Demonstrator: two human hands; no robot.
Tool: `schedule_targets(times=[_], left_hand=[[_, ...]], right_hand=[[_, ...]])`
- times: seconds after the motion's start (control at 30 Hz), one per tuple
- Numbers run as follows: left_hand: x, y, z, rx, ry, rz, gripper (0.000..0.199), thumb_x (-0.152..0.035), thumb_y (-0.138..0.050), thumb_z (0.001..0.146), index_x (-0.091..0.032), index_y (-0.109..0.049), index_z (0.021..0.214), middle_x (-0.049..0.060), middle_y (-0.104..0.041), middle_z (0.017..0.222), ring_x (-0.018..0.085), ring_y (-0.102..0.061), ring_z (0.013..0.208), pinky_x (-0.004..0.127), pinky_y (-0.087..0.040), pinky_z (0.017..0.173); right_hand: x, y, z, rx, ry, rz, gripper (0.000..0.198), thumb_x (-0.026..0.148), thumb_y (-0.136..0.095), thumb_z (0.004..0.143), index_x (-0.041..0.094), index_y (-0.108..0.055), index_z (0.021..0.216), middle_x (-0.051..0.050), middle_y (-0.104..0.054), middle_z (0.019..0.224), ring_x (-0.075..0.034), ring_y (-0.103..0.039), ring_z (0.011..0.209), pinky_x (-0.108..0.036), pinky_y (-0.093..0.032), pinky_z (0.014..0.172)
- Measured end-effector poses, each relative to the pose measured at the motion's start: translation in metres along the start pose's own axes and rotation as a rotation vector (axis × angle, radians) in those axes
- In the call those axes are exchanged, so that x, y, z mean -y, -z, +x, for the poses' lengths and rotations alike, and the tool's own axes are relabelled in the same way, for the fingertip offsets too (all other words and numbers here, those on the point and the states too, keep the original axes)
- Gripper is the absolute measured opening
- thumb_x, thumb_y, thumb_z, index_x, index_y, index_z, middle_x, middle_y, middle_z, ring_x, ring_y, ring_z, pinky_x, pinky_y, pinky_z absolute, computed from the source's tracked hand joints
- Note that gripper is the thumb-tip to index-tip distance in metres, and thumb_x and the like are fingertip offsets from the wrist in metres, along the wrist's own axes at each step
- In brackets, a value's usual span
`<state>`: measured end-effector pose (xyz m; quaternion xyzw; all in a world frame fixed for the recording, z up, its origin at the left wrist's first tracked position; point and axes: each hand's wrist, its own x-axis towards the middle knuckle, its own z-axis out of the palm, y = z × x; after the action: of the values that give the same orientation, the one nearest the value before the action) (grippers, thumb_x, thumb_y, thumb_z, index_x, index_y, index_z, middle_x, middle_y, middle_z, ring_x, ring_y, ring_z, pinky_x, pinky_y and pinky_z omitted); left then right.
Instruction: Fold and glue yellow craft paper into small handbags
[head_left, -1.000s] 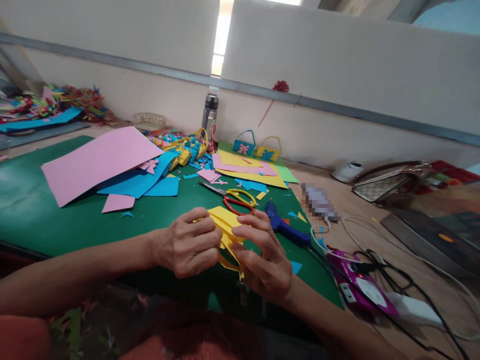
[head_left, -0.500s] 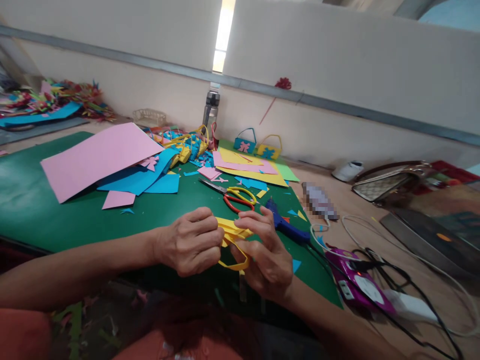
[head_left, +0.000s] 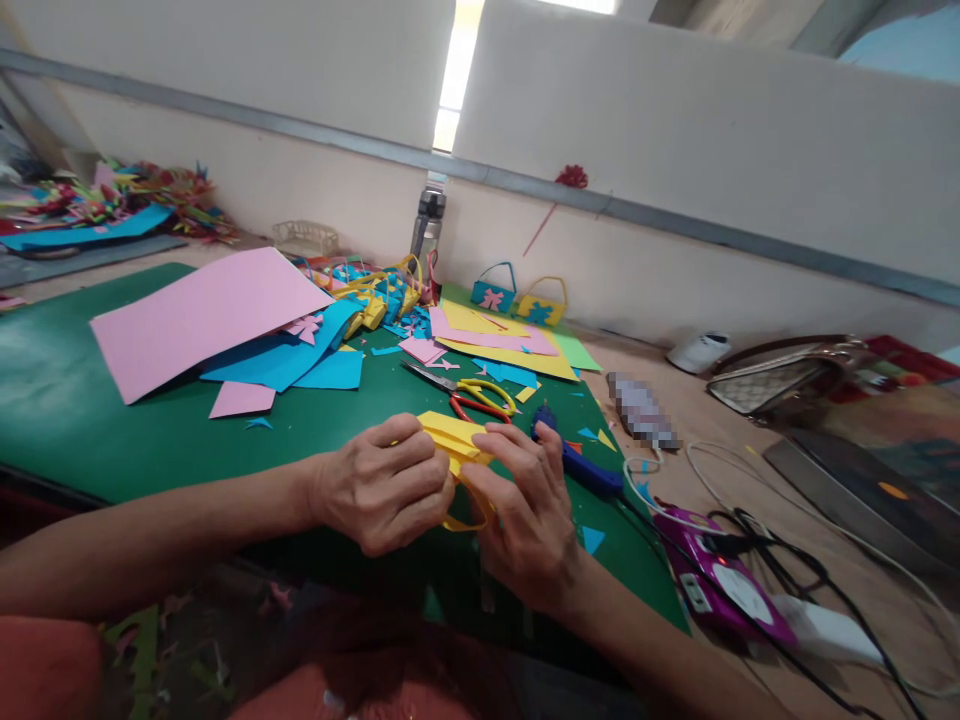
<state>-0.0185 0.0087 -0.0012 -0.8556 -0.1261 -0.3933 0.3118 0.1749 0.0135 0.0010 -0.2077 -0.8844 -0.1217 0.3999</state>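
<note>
Between my two hands is a small yellow paper bag (head_left: pixel 456 432) with a looped strip handle (head_left: pixel 471 512) hanging below it. My left hand (head_left: pixel 390 485) is closed on its left side, fingers curled in. On its right side my right hand (head_left: pixel 521 500) pinches it between thumb and fingers; part of the bag is hidden by both hands. Just beyond lie scissors (head_left: pixel 469 392) with one red and one yellow handle loop. A blue hot glue gun (head_left: pixel 581 462) rests to the right of my right hand.
Pink sheet (head_left: pixel 210 320) and blue sheets (head_left: pixel 289 355) lie at left. Behind are a heap of small paper bags (head_left: pixel 382 295), a water bottle (head_left: pixel 429 220) and two finished bags, blue (head_left: pixel 493 290) and yellow (head_left: pixel 541 305). A purple power strip (head_left: pixel 724 580) with cables lies at right.
The yellow bag has tipped slightly, showing more of its upper face, and its handle loop is more covered by my fingers. My hands stay on it; the view has shifted a little.
</note>
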Motion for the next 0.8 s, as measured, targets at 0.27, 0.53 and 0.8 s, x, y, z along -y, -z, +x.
schedule_targets(times=[0.27,0.53,0.8], left_hand=[[-0.001,0.000,0.001,0.060,0.033,0.098,0.010,-0.014,-0.050,0.076,-0.011,-0.058,0.072,0.006,-0.063,0.068,0.016,-0.053,0.058,0.033,-0.037,0.056],[-0.008,-0.004,0.001,0.103,0.031,0.024,0.012,-0.012,-0.049,0.075,-0.013,-0.057,0.066,0.005,-0.063,0.068,0.015,-0.052,0.057,0.032,-0.036,0.057],[-0.009,-0.007,-0.002,0.121,0.012,0.003,0.010,-0.013,-0.049,0.074,-0.013,-0.057,0.067,0.006,-0.062,0.068,0.015,-0.052,0.058,0.032,-0.036,0.058]], right_hand=[[0.006,0.007,0.006,0.017,-0.105,-0.074,0.010,0.018,-0.055,0.078,0.016,-0.055,0.088,-0.006,-0.058,0.080,-0.020,-0.055,0.083,-0.046,-0.033,0.090],[0.010,0.001,0.008,0.178,-0.103,-0.232,0.020,0.014,-0.047,0.082,0.017,-0.057,0.064,-0.002,-0.053,0.060,-0.015,-0.044,0.063,-0.037,-0.034,0.080],[0.009,0.000,0.007,0.159,-0.169,-0.168,0.022,0.014,-0.045,0.082,0.015,-0.056,0.063,-0.002,-0.053,0.059,-0.014,-0.045,0.062,-0.035,-0.035,0.078]])
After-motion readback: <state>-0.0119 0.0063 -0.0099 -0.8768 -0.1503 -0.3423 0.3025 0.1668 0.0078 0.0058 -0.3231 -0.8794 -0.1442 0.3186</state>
